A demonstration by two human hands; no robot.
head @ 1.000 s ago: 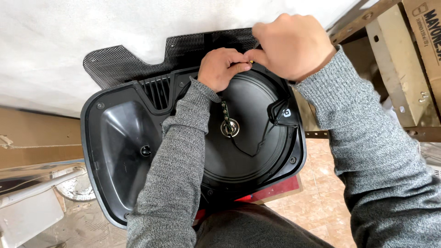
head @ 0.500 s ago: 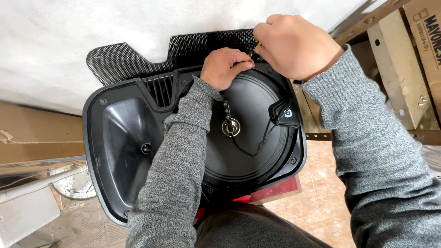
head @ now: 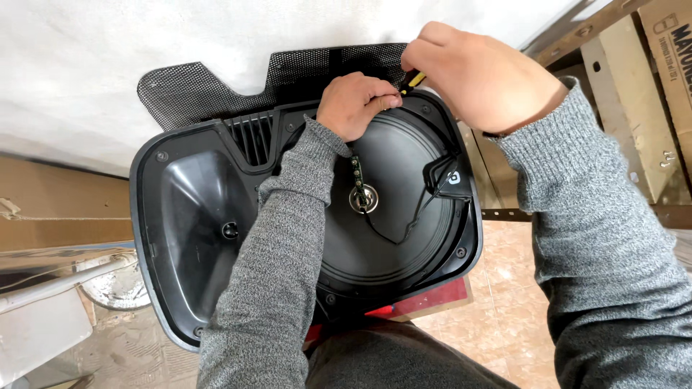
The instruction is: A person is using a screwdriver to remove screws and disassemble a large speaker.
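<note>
Black speaker housing (head: 194,238) under both hands, right hand (head: 479,75) gripping yellow-tipped tool (head: 412,80), left hand (head: 357,104) pinched shut beside mesh grille (head: 194,94).

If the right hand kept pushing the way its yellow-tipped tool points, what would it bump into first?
Most likely the left hand. The right hand aims the yellow-tipped tool leftward at those closed fingers by the speaker housing's rim; depth is hard to judge.

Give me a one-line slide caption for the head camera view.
Left hand and right hand meet at the top rim of a black speaker housing, the right gripping a yellow-handled tool.
</note>
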